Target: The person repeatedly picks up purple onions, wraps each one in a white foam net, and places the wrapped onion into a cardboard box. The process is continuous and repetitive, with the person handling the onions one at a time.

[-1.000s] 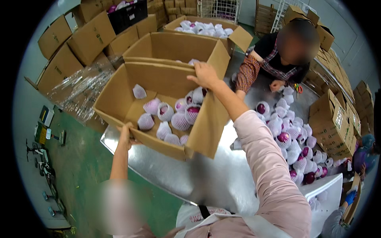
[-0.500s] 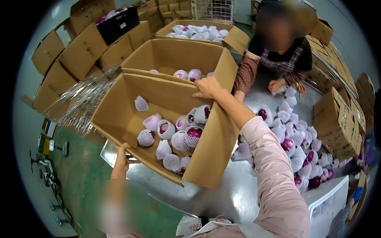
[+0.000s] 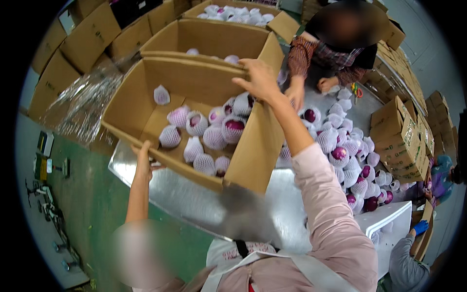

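Holding the box (image 3: pixel 253 155) seems the step in hand — left fingers (image 3: pixel 145 145) grip its near rim, right fingers (image 3: pixel 251 67) its far one. With wrapped fruit (image 3: pixel 214 136) between them, the next move calls for level support.

Matt cardboard box (image 3: pixel 194 80), smooth glossy metal table (image 3: pixel 185 197), netted foam sleeves (image 3: pixel 204 164), crinkled shiny plastic film (image 3: pixel 85 102)

Fruit (image 3: pixel 212 137) in near box (image 3: pixel 194 82), second box (image 3: pixel 219 39) behind, fruit pile (image 3: pixel 339 154) right
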The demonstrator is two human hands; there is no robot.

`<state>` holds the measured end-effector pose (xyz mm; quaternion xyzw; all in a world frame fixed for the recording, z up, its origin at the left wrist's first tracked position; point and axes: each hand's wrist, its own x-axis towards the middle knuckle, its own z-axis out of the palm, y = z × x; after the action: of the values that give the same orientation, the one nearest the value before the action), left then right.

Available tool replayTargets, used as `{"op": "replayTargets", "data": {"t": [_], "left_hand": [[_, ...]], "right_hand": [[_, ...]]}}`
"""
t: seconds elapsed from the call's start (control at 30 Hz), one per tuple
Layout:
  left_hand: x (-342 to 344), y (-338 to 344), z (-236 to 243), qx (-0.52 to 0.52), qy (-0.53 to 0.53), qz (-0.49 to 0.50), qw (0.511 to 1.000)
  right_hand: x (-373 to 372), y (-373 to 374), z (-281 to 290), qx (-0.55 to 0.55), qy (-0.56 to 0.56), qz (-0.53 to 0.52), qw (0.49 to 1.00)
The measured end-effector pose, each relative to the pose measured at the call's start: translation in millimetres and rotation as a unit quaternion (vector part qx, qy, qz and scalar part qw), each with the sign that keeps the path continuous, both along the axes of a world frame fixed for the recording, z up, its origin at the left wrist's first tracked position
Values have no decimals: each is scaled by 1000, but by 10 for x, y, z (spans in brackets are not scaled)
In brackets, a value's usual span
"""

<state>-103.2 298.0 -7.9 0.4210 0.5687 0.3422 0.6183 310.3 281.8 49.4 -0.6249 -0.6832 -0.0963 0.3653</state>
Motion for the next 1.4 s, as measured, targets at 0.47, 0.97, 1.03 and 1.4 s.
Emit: {"op": "replayTargets", "data": {"t": [0.47,0.97,1.03,1.4], "left_hand": [[1186,-1697,450,614,367,-178,675],[1399,-1709,258,617,425,-184,636],[1397,-1861,355,660,401,-132,622],[1473,-3614,-583,283,82,-358,886]], "right_hand": [[-1397,-1257,-481,-96,414,-130,896],[-952,-2124,-862,-44,333,-5,942],[-940,-2824,-1050,-83,369,14,926],[321,-4860,-1436,-79,84,-413,903]]}}
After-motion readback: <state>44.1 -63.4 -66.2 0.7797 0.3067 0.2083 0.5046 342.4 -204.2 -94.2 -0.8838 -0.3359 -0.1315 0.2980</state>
